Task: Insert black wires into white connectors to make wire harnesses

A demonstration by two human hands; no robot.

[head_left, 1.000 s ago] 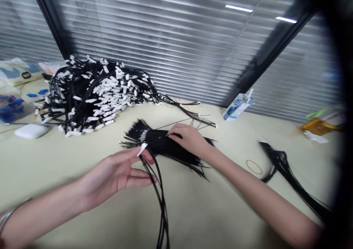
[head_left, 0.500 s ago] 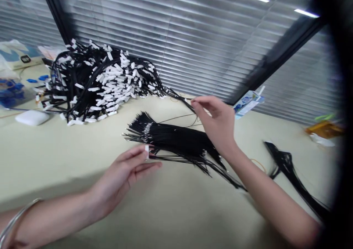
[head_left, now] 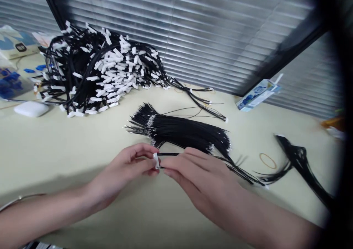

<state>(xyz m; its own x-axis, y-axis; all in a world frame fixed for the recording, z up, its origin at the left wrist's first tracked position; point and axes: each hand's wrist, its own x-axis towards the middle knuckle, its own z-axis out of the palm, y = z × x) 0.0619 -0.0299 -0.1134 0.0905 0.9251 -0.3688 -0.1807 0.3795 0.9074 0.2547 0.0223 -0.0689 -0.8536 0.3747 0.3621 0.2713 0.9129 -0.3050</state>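
My left hand (head_left: 122,170) pinches a small white connector (head_left: 156,161) between thumb and fingers, with the connector upright. Black wires (head_left: 169,154) run out of its right side. Close against that side, my right hand (head_left: 204,179) has its thumb and forefinger closed on a wire; the exact tip is hidden by the fingers. Just behind both hands lies a thick bundle of loose black wires (head_left: 190,129) with shiny metal terminals at the ends. To the right, the held wires trail over the table toward a white end piece (head_left: 265,186).
A large heap of black cables with white connectors (head_left: 116,76) lies at the back left, beside a white mouse-shaped object (head_left: 31,109) and a bag of blue parts (head_left: 9,83). At the right are a blue-white carton (head_left: 257,94), a rubber band (head_left: 267,161) and more black wires (head_left: 300,164).
My right hand has come from the cable ends at the back down to the connector in my left hand, and those cables now lie on the table. The camera view has shifted slightly.
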